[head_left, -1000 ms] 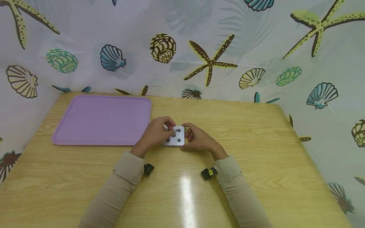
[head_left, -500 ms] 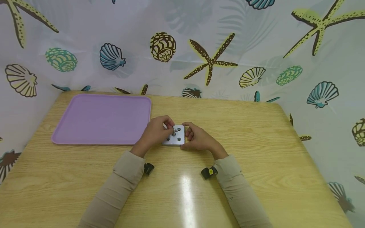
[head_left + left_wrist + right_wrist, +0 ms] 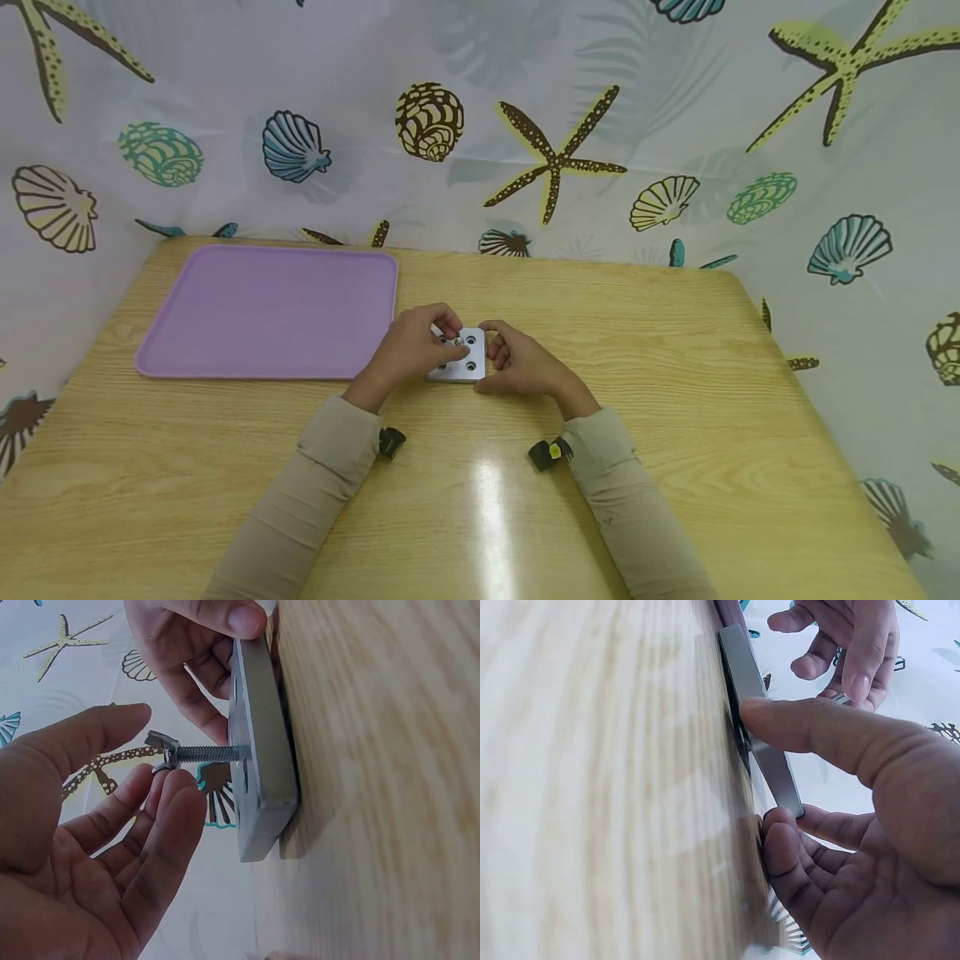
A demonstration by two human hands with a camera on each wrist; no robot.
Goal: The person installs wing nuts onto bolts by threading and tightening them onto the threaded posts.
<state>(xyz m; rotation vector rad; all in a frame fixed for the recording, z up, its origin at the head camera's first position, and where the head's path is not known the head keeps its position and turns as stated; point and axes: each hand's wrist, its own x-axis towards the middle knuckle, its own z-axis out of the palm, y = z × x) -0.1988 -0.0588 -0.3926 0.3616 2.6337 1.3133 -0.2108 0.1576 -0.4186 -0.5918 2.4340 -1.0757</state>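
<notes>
In the head view, the right hand (image 3: pixel 525 367) pinches the square silver metal plate (image 3: pixel 457 372), a rectangular lilac tray (image 3: pixel 270 312) to its left. In the left wrist view, the left hand (image 3: pixel 97 825) curves about a silver metal wing screw (image 3: pixel 204 754) standing in the plate, whether pinching I cannot tell; turned askew, it could bind. In the right wrist view, the screw's shank is hidden.

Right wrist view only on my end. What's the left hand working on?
Observer: A wing-headed screw standing in the metal plate; the left wrist view shows the left hand with its fingers around the head, thumb apart from it.
Operator: Is it run all the way in?
Observer: No. The left wrist view shows a length of bare thread between the wings and the plate.
</notes>
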